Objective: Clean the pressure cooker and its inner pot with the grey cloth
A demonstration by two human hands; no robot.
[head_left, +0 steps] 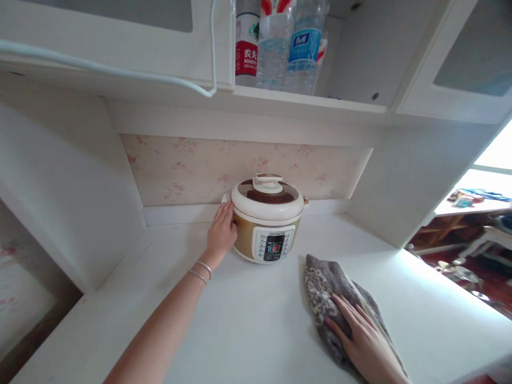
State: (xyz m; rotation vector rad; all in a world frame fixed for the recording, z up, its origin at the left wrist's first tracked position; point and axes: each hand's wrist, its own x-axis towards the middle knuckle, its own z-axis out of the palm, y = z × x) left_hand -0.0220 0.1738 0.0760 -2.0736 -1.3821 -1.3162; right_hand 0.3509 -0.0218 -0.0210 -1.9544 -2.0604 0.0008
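Note:
An electric pressure cooker [245,234] with a white lid rim, brown top and gold body stands upright against the back of the white counter. Its control panel faces me. My left hand [223,232] is at the cooker's left side, fingers together and closed on the side handle, with the fingertips partly hidden. On the counter to the front right lies a folded grey patterned towel [320,282]. My right hand [366,341] presses down on that towel, its thumb apart from the fingers and the cloth gathered under them.
Overhead, an open cabinet [352,58] holds several plastic bottles [304,48]. A white cable [120,69] hangs along its lower left edge. Side panels [416,176] bound the white counter [236,325]. Beyond the right panel are a window and cluttered furniture.

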